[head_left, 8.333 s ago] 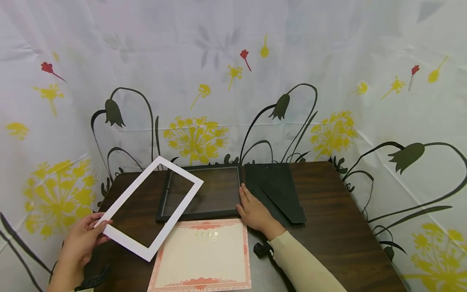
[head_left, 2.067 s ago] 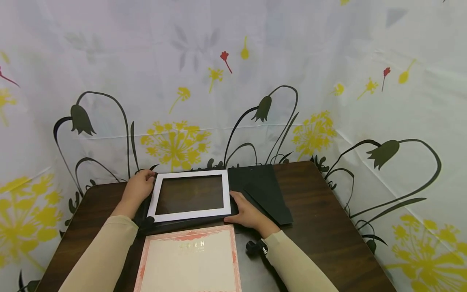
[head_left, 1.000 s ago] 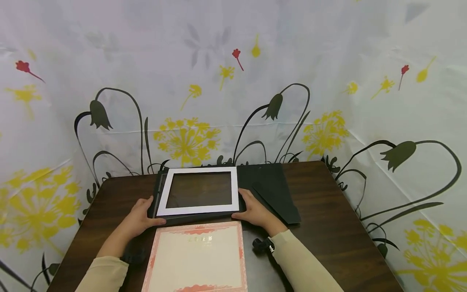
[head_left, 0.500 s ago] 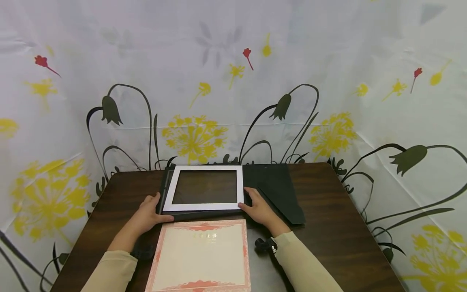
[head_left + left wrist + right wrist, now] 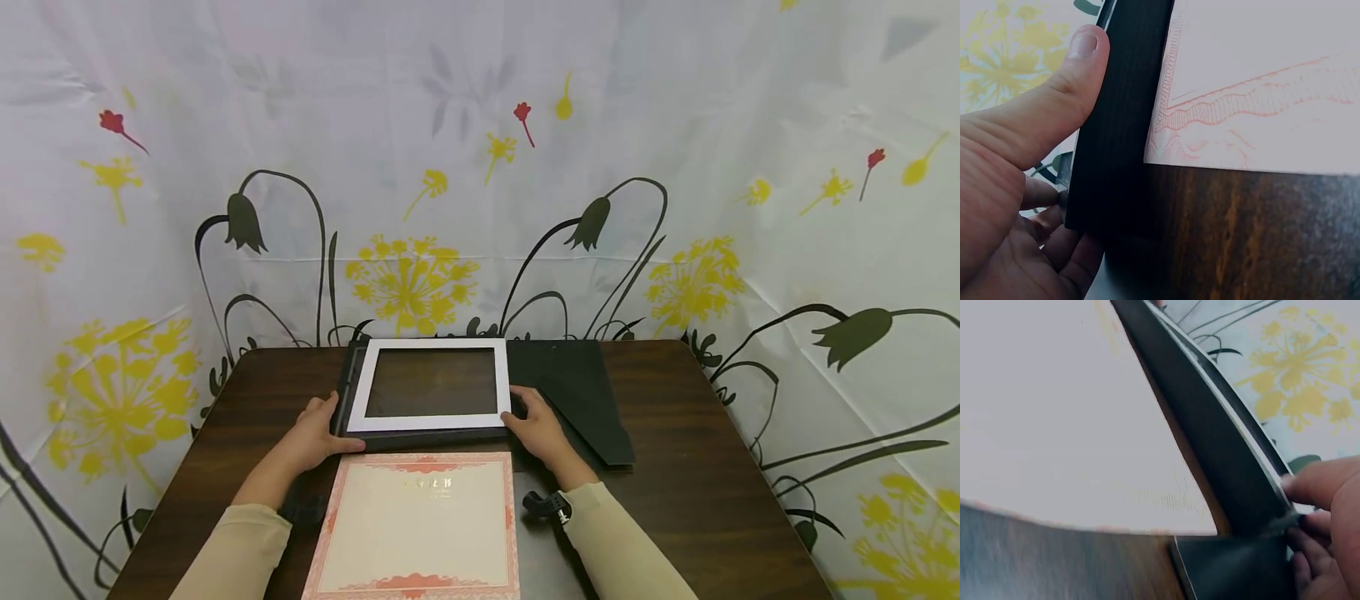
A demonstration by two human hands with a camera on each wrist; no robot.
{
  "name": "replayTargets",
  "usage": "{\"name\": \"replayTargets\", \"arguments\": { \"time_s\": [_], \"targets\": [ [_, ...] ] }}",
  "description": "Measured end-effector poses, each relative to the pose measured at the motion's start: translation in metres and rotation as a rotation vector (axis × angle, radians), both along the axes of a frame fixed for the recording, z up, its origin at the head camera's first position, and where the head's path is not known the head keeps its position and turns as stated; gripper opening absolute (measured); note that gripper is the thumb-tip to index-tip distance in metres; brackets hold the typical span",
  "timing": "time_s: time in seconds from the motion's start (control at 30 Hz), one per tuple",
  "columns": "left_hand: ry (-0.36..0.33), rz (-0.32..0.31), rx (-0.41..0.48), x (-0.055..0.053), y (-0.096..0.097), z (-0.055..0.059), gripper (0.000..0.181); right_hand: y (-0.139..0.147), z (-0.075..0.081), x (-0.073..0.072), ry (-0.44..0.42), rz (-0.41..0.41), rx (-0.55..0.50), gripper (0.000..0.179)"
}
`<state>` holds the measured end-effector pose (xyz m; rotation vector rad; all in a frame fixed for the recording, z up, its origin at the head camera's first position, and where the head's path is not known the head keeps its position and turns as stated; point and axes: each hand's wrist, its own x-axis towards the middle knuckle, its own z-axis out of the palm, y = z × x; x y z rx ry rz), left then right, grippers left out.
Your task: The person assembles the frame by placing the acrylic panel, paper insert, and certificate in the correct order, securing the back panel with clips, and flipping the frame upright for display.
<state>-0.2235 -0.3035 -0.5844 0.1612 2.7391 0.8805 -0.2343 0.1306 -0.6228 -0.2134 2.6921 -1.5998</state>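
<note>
A black picture frame (image 5: pixel 435 437) lies near the table's back edge. On top of it is a white mat (image 5: pixel 431 423), a rectangular border with an open window, lying to the frame's right side so that a black strip shows at the left. My left hand (image 5: pixel 309 435) grips the frame's near left corner; in the left wrist view its thumb (image 5: pixel 1088 69) lies along the front side and the fingers curl at the corner. My right hand (image 5: pixel 542 429) holds the frame's near right corner, its thumb (image 5: pixel 1310 484) on the mat's edge in the right wrist view.
A cream certificate with a red-pink border (image 5: pixel 420 533) lies in front of the frame, over a grey sheet (image 5: pixel 547 554). The black backing board with its stand leg (image 5: pixel 588 408) lies right of the frame. A floral curtain (image 5: pixel 480 167) hangs behind the wooden table (image 5: pixel 697 467).
The left hand has laid the white mat on the frame and come down from its far left corner to the near one. The right thumb has moved onto the mat's corner.
</note>
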Motion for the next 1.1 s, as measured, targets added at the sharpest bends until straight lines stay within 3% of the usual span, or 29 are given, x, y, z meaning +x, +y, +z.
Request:
{"name": "replayTargets", "arguments": {
  "time_s": [0.3, 0.6, 0.87, 1.1],
  "targets": [
    [-0.006, -0.001, 0.013, -0.001, 0.001, 0.000, 0.140, -0.007, -0.001, -0.001, 0.015, -0.068, -0.111, 0.051],
    [-0.018, 0.006, 0.011, 0.002, -0.001, 0.000, 0.141, -0.014, 0.004, 0.002, 0.031, -0.072, -0.124, 0.049],
    [-0.016, 0.010, 0.016, 0.003, 0.000, 0.001, 0.139, -0.021, 0.012, 0.006, -0.009, -0.074, -0.146, 0.048],
    [-0.025, 0.012, 0.013, 0.004, 0.002, 0.004, 0.140, -0.028, 0.015, 0.008, 0.018, -0.103, -0.105, 0.043]
  ]
}}
